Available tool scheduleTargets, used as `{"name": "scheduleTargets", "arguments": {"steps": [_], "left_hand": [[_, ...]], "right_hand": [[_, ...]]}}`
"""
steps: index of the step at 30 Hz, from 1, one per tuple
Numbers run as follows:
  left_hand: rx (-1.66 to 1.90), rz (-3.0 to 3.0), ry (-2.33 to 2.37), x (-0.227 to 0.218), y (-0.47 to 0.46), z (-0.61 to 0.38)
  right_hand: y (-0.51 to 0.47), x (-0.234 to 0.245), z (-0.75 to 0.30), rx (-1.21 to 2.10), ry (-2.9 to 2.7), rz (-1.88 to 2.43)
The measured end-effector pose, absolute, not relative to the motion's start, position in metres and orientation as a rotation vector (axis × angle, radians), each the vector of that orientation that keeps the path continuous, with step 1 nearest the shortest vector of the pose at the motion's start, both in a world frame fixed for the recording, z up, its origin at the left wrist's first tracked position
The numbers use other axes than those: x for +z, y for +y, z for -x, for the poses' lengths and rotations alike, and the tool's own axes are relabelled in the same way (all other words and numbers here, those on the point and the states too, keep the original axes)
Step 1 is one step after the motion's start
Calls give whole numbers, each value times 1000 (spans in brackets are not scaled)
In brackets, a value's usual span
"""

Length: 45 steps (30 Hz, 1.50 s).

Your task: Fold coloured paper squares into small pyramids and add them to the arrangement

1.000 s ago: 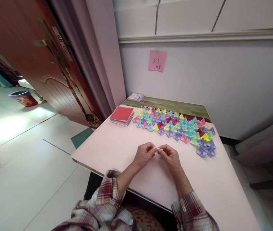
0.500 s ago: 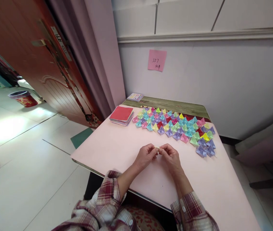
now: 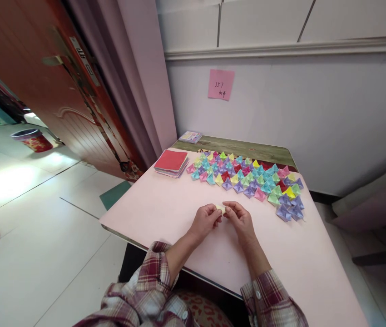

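Between my two hands is a small pale yellow piece of folded paper (image 3: 220, 208), held just over the pink tabletop (image 3: 152, 204). My left hand (image 3: 205, 220) pinches its left side between thumb and fingers. On the right side, the thumb of my right hand (image 3: 241, 221) presses at the paper's edge, and its index finger is lifted a little away. My fingers cover much of the piece. Beyond my hands stand rows of several folded paper pieces (image 3: 238, 186) in purple, blue, green, pink, red and yellow.
A stack of square paper with a red sheet on top (image 3: 170, 161) lies at the table's left. A small printed pack (image 3: 190, 137) rests on the green back edge. A pink note (image 3: 220, 85) hangs on the wall. A door (image 3: 63, 91) and a bin (image 3: 32, 140) are at left.
My right index finger has lifted off the paper, and more of the yellow piece shows between my hands. The rows and the stack stay put.
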<state>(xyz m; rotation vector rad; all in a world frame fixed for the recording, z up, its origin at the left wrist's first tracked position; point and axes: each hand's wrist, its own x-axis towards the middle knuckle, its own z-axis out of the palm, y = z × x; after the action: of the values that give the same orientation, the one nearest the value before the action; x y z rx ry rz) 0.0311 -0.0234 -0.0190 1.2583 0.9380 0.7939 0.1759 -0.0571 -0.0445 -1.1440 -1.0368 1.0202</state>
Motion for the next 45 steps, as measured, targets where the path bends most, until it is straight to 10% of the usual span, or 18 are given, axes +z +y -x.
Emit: {"name": "scheduleTargets", "arguments": {"steps": [30, 45], "left_hand": [[978, -2096, 1256, -39, 20, 14], [779, -1499, 1213, -30, 3, -11]], "right_hand": [[-56, -53, -182, 669, -883, 1430], [-56, -54, -182, 626, -963, 1463]]}}
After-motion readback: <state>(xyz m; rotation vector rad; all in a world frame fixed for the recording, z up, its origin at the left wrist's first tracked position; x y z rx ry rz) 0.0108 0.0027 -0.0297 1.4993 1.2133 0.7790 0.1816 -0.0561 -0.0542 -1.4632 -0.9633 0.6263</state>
